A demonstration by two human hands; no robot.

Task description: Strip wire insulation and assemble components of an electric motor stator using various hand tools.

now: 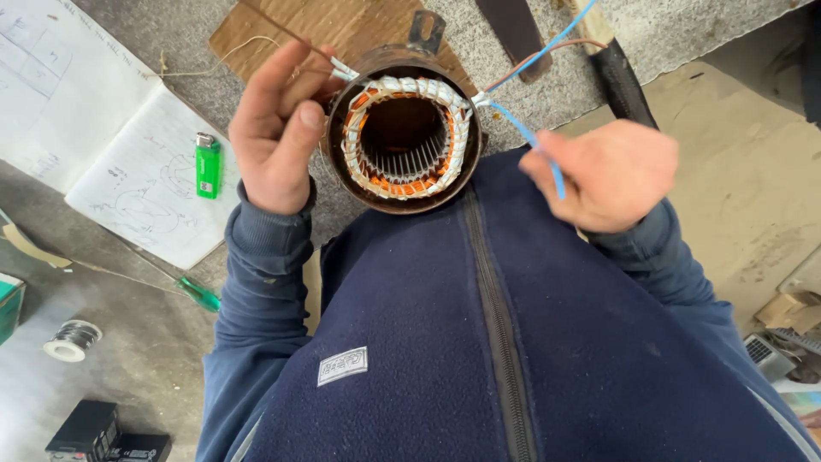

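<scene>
Stator (pixel 402 137) held upright against the chest, one hand on each side.

The grey worktop (pixel 154 38) carries an open notebook (pixel 128 162) with a green lighter (pixel 206 164) on it; a green-handled screwdriver (pixel 198 294) lies just below the notebook and a wire spool (pixel 73 339) sits lower left. The stator stands between worktop edge and blue fleece, bore facing up, copper windings bound in white tape. The left hand (pixel 275 137) wraps the stator's left wall, fingers curled shut on it. The right hand (pixel 609 174) is closed, pinching a blue wire (pixel 532 141) that runs from the stator's upper right rim.
</scene>
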